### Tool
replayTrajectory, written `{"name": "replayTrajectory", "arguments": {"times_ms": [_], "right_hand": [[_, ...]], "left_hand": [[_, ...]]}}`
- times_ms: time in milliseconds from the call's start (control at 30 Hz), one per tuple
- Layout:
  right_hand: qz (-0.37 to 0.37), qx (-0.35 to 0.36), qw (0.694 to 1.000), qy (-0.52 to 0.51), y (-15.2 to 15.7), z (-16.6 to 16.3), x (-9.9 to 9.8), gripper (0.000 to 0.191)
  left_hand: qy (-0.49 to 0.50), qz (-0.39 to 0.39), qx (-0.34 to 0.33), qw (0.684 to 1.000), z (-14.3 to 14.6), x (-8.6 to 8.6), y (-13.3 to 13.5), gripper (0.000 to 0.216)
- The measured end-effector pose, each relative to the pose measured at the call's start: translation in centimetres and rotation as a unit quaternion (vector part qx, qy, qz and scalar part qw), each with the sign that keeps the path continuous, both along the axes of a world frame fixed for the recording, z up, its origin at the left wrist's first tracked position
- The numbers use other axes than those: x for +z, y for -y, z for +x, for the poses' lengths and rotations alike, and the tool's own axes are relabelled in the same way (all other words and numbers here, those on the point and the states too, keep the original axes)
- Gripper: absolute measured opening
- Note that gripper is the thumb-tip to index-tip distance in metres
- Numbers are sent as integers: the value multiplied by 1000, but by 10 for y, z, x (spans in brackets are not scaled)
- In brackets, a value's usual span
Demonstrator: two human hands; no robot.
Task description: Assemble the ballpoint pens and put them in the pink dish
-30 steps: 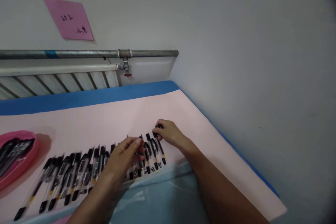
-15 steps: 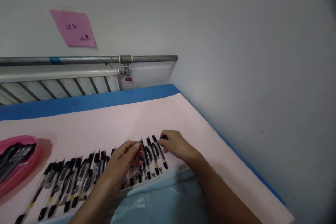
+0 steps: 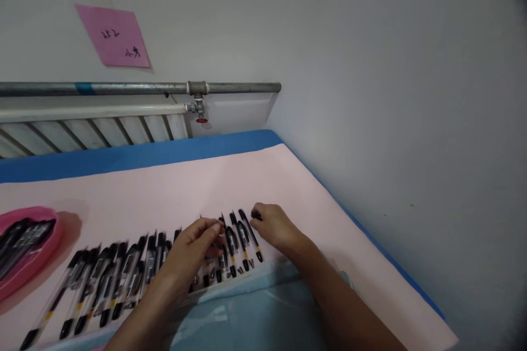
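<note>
A long row of disassembled pens (image 3: 251,236) lies across the pink table covering, with clear barrels, black ends and yellow bands. Black pen caps (image 3: 231,238) with clips lie among them, and small metal tips (image 3: 251,263) sit at their near ends. My right hand (image 3: 272,225) is at the row's right end, its fingers closed on a small black piece that looks like a pen cap (image 3: 257,214). My left hand (image 3: 203,236) hovers over the row's middle, fingers loosely curled and apart, with no held thing visible. It hides several pens.
A pink basin (image 3: 53,241) holding black pen parts stands at the left. Light blue cloth or plastic (image 3: 247,312) covers the near edge. Beyond the blue table border (image 3: 185,145) run a radiator (image 3: 102,130) and a metal pipe (image 3: 144,88). A wall (image 3: 391,148) bounds the right side.
The view has shifted slightly, so the background sits a little higher. Both hands keep nearly the same places over the row, and the right hand still holds the black piece.
</note>
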State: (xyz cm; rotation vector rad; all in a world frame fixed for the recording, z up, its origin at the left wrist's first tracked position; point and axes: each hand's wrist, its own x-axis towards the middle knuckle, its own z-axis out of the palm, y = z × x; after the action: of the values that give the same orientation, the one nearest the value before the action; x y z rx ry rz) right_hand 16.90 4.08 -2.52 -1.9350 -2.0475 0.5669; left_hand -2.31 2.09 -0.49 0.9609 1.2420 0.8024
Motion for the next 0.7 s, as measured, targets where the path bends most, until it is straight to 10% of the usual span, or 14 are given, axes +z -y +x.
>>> {"name": "replayTrajectory", "arguments": {"times_ms": [467,700], "right_hand": [[42,60,997,-11,-2,-2,-1,20],[-50,43,998,4,9,9,14,19]], "left_hand": [[19,5,-3,1000,-2,-5,-1,28],[9,4,-15,1000,-2,-2,-1,31]]}}
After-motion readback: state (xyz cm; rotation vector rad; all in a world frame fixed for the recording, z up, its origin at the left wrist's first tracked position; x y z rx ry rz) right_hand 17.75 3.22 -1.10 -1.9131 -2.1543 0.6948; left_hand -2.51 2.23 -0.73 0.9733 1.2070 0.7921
